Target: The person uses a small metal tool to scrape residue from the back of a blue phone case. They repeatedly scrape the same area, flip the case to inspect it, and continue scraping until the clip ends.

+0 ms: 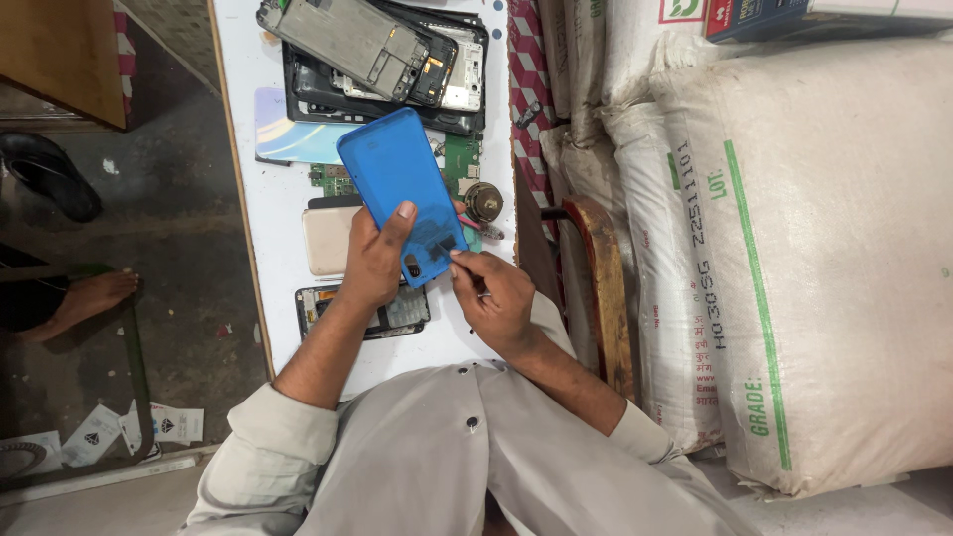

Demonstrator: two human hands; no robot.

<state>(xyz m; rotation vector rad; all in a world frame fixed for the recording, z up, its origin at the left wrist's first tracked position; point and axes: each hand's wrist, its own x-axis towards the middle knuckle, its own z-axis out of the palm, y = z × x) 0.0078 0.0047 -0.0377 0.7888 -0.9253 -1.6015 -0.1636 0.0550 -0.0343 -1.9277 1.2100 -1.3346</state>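
The blue cover sits over the near middle of the white table, lifted off it and tilted, its long axis running from far-left to near-right. Its near end, where the dark camera cut-out shows, lies between the two hands; its far end points away over the pile of parts.

The left hand grips the cover from the left and underneath, fingers curled behind it and the thumb laid flat on the blue face just above the cut-out. That hand is closed on the cover and carries its weight.

The right hand is just to the right and a little nearer, fingers pinched together at the cover's near-right corner. It touches the edge there; something thin may be pinched in the fingertips, but it is too small to tell. So the cover lies far and left of the right hand, and its corner is the meeting point of both.

Beyond the cover lie opened phone frames stacked at the far end, a green circuit board partly hidden behind the cover, and a small round metal part just right of it. A beige phone back lies left of the left hand, and a dark phone body lies under the left wrist. White sacks stand to the right.
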